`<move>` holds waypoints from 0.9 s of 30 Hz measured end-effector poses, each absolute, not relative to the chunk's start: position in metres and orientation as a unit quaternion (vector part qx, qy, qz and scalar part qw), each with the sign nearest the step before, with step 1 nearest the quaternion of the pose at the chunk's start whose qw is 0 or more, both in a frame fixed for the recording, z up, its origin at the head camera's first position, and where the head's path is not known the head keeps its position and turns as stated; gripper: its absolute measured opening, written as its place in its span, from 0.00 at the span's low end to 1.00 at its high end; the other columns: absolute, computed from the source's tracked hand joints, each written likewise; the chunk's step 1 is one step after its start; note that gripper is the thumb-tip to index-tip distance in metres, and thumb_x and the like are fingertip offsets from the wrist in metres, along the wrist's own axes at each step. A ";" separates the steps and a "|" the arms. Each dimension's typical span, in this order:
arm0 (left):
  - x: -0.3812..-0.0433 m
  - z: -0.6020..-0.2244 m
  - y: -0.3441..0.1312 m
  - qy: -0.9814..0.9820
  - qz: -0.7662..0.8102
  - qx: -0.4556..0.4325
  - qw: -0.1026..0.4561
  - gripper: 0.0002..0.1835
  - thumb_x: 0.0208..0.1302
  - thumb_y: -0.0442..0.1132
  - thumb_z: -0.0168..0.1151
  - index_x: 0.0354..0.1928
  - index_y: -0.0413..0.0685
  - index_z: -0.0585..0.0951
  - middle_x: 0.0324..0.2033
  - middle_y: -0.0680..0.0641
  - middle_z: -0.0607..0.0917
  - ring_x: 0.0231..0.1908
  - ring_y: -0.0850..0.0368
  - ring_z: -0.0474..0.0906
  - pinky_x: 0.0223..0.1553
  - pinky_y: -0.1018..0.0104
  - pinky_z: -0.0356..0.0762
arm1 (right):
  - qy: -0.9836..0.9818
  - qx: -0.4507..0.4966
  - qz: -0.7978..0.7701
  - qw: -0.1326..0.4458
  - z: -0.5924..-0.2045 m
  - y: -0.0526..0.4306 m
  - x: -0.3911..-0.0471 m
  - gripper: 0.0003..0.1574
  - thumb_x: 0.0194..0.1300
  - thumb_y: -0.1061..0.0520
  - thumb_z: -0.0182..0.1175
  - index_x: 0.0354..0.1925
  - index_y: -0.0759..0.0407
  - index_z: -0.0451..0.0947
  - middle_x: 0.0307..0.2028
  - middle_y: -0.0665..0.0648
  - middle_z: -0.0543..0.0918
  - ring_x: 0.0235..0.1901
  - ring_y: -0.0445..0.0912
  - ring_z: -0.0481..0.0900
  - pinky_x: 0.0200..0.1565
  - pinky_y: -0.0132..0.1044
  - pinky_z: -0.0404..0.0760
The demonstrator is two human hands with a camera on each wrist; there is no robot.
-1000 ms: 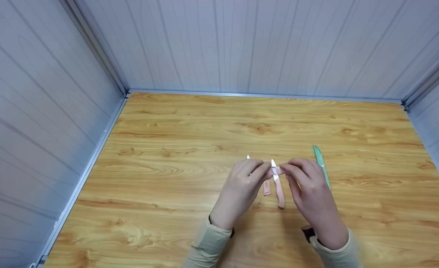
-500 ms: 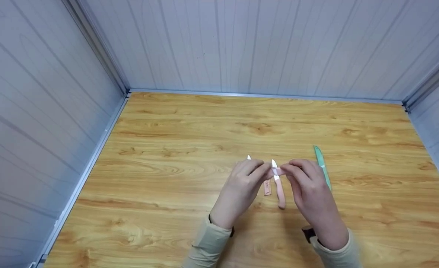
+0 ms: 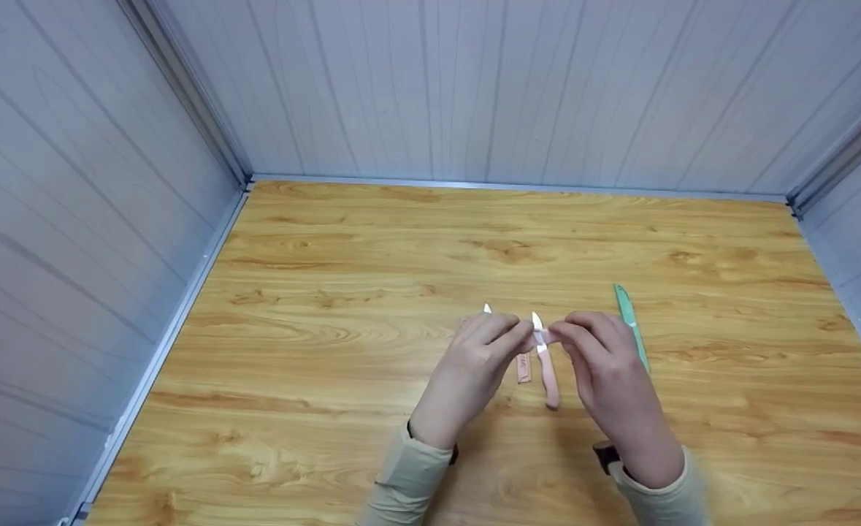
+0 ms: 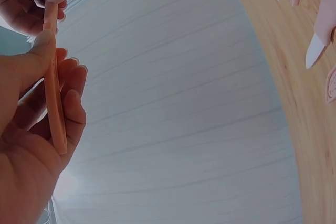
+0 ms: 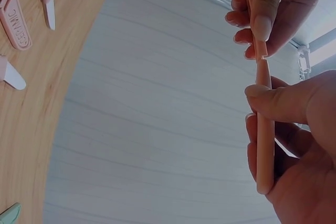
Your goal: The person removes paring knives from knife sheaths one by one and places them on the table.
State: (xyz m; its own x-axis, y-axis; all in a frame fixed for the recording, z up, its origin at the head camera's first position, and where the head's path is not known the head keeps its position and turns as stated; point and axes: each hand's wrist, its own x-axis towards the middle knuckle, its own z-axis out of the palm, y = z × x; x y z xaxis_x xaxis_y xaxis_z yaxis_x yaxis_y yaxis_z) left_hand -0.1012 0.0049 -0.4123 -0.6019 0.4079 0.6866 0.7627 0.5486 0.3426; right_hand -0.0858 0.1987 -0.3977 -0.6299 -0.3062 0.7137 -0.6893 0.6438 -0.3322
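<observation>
In the head view my left hand (image 3: pixel 470 369) and right hand (image 3: pixel 613 376) meet over the table, with a pink paring knife and its sheath between them. The left hand grips the slim pink sheath (image 4: pixel 55 103) between thumb and fingers. My right hand pinches the knife's rounded pink handle (image 5: pixel 265 145). Handle and sheath line up end to end, with a narrow gap where they meet; the blade is hidden. Below the hands lies another pink knife (image 3: pixel 549 380) with a bare white blade. Beside it is a pink sheath (image 3: pixel 523 367), partly covered by the left hand.
A white blade tip (image 3: pixel 487 309) shows past my left hand. A green knife (image 3: pixel 631 321) lies just right of my right hand. In the right wrist view, a pink sheath (image 5: pixel 16 18) lettered CERAMIC lies on the wooden table. Pale panel walls (image 3: pixel 459 95) enclose the table.
</observation>
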 end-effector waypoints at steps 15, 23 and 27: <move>-0.101 -0.411 0.004 -0.835 -0.319 -0.352 0.279 0.12 0.68 0.38 0.58 0.49 0.43 0.83 0.40 0.52 0.81 0.42 0.59 0.75 0.48 0.68 0.71 | -0.846 0.296 0.314 0.313 -0.398 0.199 -0.087 0.17 0.53 0.77 0.64 0.41 0.65 0.82 0.40 0.58 0.79 0.42 0.54 0.74 0.47 0.42 0.69; -0.102 -0.410 0.002 -0.838 -0.313 -0.358 0.269 0.11 0.67 0.37 0.58 0.49 0.43 0.83 0.41 0.53 0.80 0.42 0.60 0.75 0.49 0.69 0.71 | -0.845 0.300 0.314 0.313 -0.397 0.200 -0.087 0.16 0.54 0.76 0.64 0.41 0.65 0.82 0.40 0.58 0.79 0.41 0.53 0.74 0.47 0.43 0.68; -0.101 -0.411 0.002 -0.836 -0.317 -0.354 0.275 0.11 0.67 0.37 0.59 0.48 0.43 0.83 0.41 0.52 0.81 0.41 0.58 0.76 0.48 0.69 0.72 | -0.843 0.299 0.318 0.314 -0.398 0.200 -0.087 0.16 0.54 0.77 0.64 0.41 0.65 0.82 0.40 0.58 0.79 0.41 0.54 0.74 0.47 0.43 0.68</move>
State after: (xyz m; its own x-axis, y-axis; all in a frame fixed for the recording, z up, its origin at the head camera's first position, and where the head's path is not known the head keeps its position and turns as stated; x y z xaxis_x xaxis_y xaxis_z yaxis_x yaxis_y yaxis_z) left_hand -0.1013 0.0024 -0.4107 -0.5976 0.4171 0.6848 0.7665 0.5479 0.3351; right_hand -0.0871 0.2000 -0.3978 -0.6245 -0.3045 0.7192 -0.7039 0.6186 -0.3492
